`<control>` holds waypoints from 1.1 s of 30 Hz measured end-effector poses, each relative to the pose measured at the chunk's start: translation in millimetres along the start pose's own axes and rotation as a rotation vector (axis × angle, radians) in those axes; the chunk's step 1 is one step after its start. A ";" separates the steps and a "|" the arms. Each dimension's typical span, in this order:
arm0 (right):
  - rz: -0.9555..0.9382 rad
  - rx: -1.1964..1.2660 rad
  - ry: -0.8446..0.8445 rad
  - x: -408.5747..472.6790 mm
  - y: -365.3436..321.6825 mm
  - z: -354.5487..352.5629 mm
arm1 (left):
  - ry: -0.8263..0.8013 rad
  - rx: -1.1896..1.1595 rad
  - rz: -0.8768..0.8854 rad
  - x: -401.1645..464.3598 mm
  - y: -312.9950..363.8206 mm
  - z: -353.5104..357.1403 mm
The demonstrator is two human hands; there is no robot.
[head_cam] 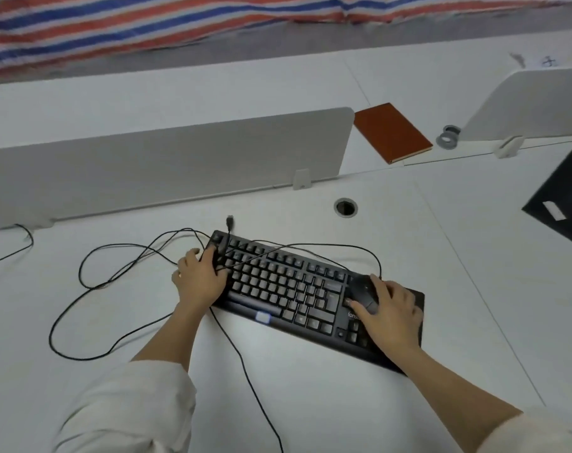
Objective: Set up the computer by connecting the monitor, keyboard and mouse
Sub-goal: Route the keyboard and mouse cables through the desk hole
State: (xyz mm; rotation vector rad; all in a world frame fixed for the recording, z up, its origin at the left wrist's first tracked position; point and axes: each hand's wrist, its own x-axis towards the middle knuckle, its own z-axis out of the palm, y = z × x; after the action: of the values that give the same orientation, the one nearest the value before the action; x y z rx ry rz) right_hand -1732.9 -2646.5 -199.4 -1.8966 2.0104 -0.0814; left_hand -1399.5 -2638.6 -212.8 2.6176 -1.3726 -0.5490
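A black keyboard (pixel 291 286) lies slanted on the white desk (pixel 311 403). My left hand (pixel 199 279) grips its left end, fingers curled over the edge keys. My right hand (pixel 392 313) rests on the right end, its fingers curled around a black mouse (pixel 363 291) that sits on top of the keys. Thin black cables (pixel 91 286) loop over the desk to the left and across the keyboard. A loose USB plug (pixel 230 221) lies just beyond the keyboard's far edge. A dark monitor (pixel 562 204) shows partly at the right edge.
A white divider panel (pixel 167 165) stands behind the keyboard, another (pixel 533 103) at the far right. A round cable hole (pixel 345 207) opens in the desk. A brown notebook (pixel 392 132) and tape rolls (pixel 448 136) lie beyond the dividers. A striped tarp (pixel 147 24) covers the background.
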 end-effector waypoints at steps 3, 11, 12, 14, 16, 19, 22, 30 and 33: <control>0.069 0.094 -0.053 -2.1 20.9 2.0 | -0.113 -0.061 -0.005 5.2 -7.9 8.1; 0.335 0.503 -0.009 2.8 56.2 13.9 | -0.119 -0.271 -0.071 -5.7 12.1 7.7; 0.352 0.477 0.010 3.1 64.4 10.6 | -0.122 -0.321 -0.071 -10.7 16.8 7.9; 0.376 0.434 0.053 1.4 78.8 3.7 | -0.124 -0.378 -0.076 -19.6 25.6 6.6; 0.391 0.444 0.087 -5.9 98.5 -2.1 | -0.105 -0.399 -0.055 -30.3 42.6 9.4; 0.436 0.480 0.133 -22.5 130.2 -9.1 | -0.102 -0.398 -0.006 -46.0 77.6 15.9; 0.516 0.534 0.192 -41.9 169.4 -20.9 | -0.139 -0.386 0.086 -61.7 119.0 26.9; 0.618 0.734 0.388 -99.0 316.0 -73.2 | -0.189 -0.388 0.254 -152.9 267.2 65.0; 0.684 0.784 0.403 -123.0 381.9 -91.9 | -0.189 -0.380 0.308 -200.9 329.8 81.6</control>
State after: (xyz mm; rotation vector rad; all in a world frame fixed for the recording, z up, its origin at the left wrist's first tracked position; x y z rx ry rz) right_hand -2121.8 -2511.6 -198.1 -0.7082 2.2754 -0.9594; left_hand -1787.5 -2660.6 -143.6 2.0539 -1.5102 -0.9221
